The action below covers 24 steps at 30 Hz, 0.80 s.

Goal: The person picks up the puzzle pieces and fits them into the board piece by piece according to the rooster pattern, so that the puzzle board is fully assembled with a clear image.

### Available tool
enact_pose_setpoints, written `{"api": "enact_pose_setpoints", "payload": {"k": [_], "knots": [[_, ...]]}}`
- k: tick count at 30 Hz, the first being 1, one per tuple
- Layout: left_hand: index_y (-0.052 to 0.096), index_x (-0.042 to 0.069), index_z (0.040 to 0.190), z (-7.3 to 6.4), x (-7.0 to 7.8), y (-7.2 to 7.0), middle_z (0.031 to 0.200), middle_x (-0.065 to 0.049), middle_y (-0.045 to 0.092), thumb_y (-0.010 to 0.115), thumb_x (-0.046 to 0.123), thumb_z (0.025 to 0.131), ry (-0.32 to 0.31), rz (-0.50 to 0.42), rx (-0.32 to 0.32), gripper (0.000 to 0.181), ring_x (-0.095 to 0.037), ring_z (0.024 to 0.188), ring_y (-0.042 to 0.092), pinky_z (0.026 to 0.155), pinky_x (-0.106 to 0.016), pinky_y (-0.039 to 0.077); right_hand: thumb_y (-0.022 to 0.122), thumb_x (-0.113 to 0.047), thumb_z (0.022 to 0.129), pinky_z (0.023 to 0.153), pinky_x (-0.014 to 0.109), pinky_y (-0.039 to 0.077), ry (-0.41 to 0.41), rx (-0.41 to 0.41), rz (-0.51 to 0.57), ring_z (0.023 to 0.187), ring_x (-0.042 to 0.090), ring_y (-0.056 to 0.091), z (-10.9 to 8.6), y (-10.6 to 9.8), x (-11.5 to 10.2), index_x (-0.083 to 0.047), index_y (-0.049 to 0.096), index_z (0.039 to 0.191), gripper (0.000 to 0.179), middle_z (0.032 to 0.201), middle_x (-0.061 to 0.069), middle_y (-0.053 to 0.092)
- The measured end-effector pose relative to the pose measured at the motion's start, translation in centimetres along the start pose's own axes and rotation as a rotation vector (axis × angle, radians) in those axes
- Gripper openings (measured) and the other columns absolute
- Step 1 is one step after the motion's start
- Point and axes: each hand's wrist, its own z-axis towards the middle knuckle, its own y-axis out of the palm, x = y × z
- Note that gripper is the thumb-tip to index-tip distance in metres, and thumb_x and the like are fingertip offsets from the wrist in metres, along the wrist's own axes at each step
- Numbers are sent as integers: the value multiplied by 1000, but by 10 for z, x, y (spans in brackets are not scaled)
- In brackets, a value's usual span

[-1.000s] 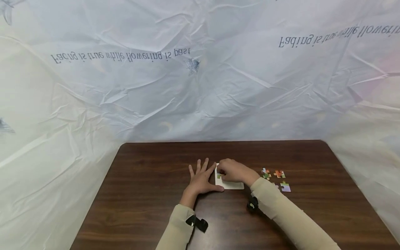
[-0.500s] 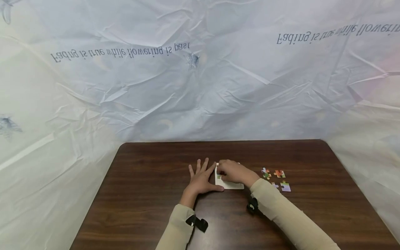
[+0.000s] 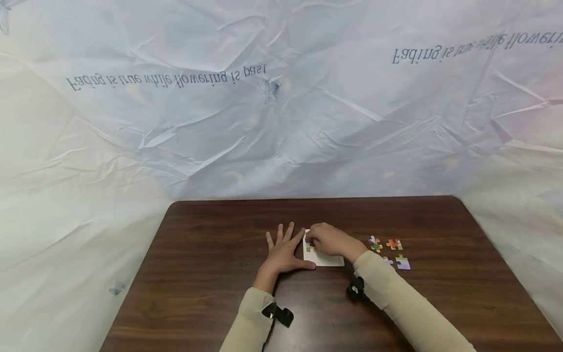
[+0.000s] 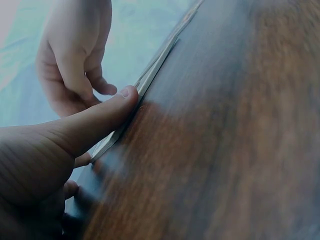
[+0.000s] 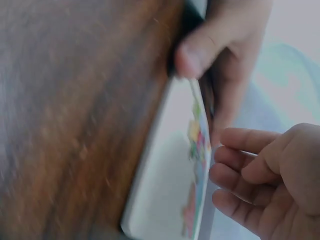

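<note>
A white puzzle board (image 3: 327, 261) lies on the dark wooden table. My left hand (image 3: 281, 256) rests spread at its left side, thumb on the near edge and index finger by the far corner. My right hand (image 3: 330, 240) bends over the board's upper left, fingers curled down to its surface. In the right wrist view, coloured puzzle pieces or printed picture parts (image 5: 195, 132) show on the board (image 5: 160, 165) beside my right hand's fingers (image 5: 240, 182). The head view hides those fingertips, and no pinched piece can be made out.
Several loose puzzle pieces lie right of the board: a green and orange one (image 3: 376, 244), an orange one (image 3: 394, 244), a lilac one (image 3: 402, 262) and a partly hidden one (image 3: 387, 260) by the right sleeve. A pale printed sheet (image 3: 281, 146) hangs behind the table (image 3: 211, 234).
Both hands stay in nearly the same place. The right fingers shift slightly on the board, and a dark red patch seen at their tips earlier no longer shows.
</note>
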Motion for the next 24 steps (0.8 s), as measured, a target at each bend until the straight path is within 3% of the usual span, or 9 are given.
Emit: {"api": "enact_pose_setpoints", "payload": {"k": [4, 11, 18, 24], "knots": [[30, 25, 169, 2, -1, -3, 177, -11, 5, 85, 65, 80, 8, 7, -2, 112, -43, 160, -12, 117, -74, -17, 54, 8, 104, 93, 47, 59, 48, 62, 16, 108, 30, 70, -6, -10, 7, 1, 76, 122, 30, 117, 14, 72], [30, 25, 169, 7, -4, -7, 177, -10, 6, 86, 65, 80, 9, 6, -3, 112, -43, 160, -11, 118, -73, -17, 53, 6, 104, 94, 52, 58, 104, 129, -3, 113, 35, 68, -26, -34, 23, 2, 74, 125, 30, 123, 16, 70], [30, 26, 169, 11, -9, -7, 177, -9, 5, 86, 64, 79, 12, 9, -10, 113, -42, 160, -12, 118, -73, -18, 57, 5, 103, 95, 55, 56, 136, 143, -70, 117, 40, 66, -51, -56, 40, 3, 73, 125, 27, 125, 18, 69], [29, 26, 169, 15, -12, -10, 178, -9, 4, 86, 64, 79, 24, 10, -8, 113, -41, 160, -13, 118, -73, -18, 68, 3, 99, 96, 58, 55, 213, 121, -101, 120, 45, 64, -73, -65, 53, 4, 72, 126, 28, 130, 23, 67]]}}
